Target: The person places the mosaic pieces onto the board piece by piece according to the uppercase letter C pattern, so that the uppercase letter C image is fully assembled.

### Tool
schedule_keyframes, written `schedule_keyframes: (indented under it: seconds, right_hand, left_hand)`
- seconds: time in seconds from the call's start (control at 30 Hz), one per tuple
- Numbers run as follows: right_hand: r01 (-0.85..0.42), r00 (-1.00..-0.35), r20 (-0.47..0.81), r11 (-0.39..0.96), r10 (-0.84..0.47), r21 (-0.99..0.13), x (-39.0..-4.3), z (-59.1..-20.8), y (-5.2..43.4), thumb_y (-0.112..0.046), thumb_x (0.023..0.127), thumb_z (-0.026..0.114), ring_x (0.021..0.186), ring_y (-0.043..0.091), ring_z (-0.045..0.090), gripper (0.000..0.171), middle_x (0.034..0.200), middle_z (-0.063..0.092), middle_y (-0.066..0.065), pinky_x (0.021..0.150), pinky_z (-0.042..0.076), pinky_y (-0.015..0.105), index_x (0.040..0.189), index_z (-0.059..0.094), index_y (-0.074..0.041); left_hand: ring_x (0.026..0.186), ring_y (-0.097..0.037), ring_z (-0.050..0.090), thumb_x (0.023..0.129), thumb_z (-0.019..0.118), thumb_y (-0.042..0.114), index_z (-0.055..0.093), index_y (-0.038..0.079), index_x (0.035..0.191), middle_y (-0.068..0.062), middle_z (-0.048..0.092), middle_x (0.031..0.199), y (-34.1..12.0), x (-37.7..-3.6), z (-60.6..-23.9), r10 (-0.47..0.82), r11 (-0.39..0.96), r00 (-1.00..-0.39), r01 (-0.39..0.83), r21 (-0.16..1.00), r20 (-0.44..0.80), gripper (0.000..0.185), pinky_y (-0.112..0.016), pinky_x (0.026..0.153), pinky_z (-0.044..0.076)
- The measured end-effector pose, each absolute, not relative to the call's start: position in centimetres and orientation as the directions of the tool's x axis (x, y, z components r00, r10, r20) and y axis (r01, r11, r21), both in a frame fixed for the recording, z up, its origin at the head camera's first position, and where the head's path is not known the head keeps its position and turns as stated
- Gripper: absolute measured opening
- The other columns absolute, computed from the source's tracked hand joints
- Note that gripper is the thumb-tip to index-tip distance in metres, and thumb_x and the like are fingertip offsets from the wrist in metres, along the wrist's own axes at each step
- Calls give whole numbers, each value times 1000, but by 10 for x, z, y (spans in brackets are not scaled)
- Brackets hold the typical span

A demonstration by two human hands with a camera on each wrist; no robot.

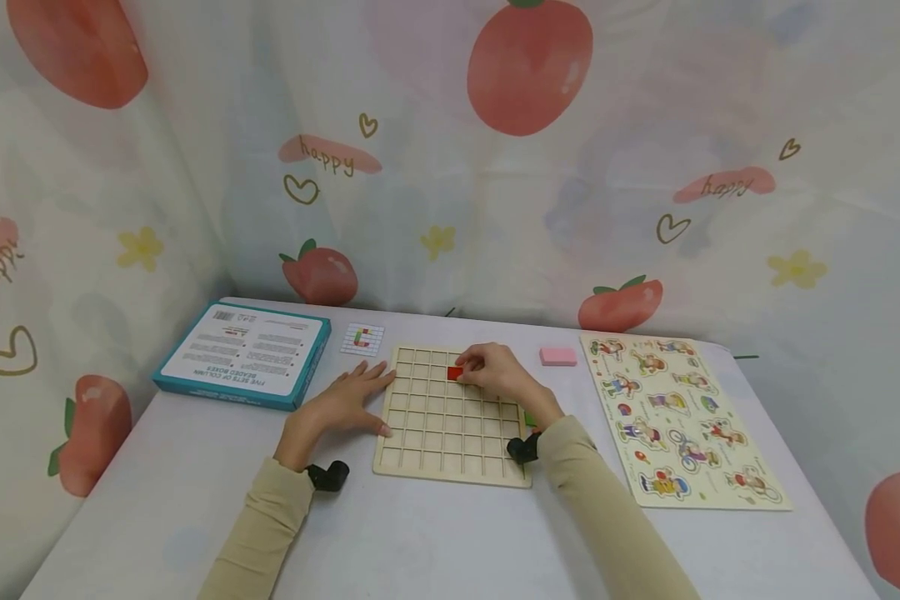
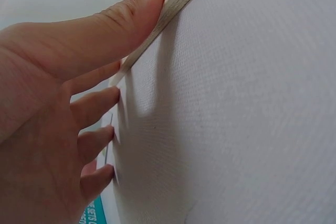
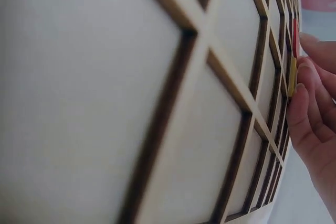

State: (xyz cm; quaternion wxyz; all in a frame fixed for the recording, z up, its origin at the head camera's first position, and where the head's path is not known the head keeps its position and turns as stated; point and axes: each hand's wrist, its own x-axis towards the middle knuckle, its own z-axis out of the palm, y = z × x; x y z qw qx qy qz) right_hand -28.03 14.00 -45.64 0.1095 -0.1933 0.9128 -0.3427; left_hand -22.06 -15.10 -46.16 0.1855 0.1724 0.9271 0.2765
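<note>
A light wooden grid board (image 1: 420, 437) lies flat on the table. A red square tile (image 1: 455, 373) sits in its upper part. My right hand (image 1: 498, 373) is over the board beside that tile. In the right wrist view its thumb and fingers pinch a yellow tile (image 3: 292, 77) next to the red one, at the board's surface; the head view hides the yellow tile behind the fingers. My left hand (image 1: 348, 402) lies at the board's left edge with fingers spread. In the left wrist view the thumb (image 2: 121, 24) rests against the board's side, holding nothing.
Behind the left hand are a teal-edged box (image 1: 243, 354) and a small pattern card (image 1: 362, 339). A green piece (image 1: 530, 419) shows by the board's right edge under the right wrist. A pink block (image 1: 558, 357) and a picture puzzle board (image 1: 682, 417) lie to the right.
</note>
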Motion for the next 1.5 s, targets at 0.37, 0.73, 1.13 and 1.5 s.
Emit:
schedule_keyframes:
  seconds: [0.37,0.73,1.13,1.5]
  right_hand:
    - [-291,-922,3,684,-388,-669,-274,-451,163,-13,97,67,92,21,66,20,102,74,7,86,56,36,115,75,-6]
    - [-251,-941,-7,711,-339,-657,-256,-445,198,-18,99,67,96,24,65,23,111,73,10,80,54,30,118,74,-6]
    - [-250,-943,-7,719,-334,-649,-240,-453,237,-12,96,70,85,21,66,20,102,74,11,68,57,23,113,74,-2]
    - [-219,-952,-25,733,-306,-644,-225,-457,263,-14,96,71,82,18,64,19,94,74,8,67,53,22,110,74,-1]
  left_hand:
    - [159,-43,7,82,87,34,36,10,160,-16,20,171,-150,-222,-460,441,784,-864,239,572,-242,97,-61,128,7]
    - [160,-41,6,82,87,34,36,11,161,-14,20,172,-148,-223,-463,427,791,-868,224,569,-252,97,-60,129,7]
    - [159,-44,5,82,87,31,34,8,161,-17,19,171,-149,-220,-462,442,785,-863,240,572,-244,97,-62,128,7]
    - [159,-44,7,81,88,33,36,9,160,-15,21,171,-151,-221,-463,431,790,-870,237,565,-239,98,-62,128,8]
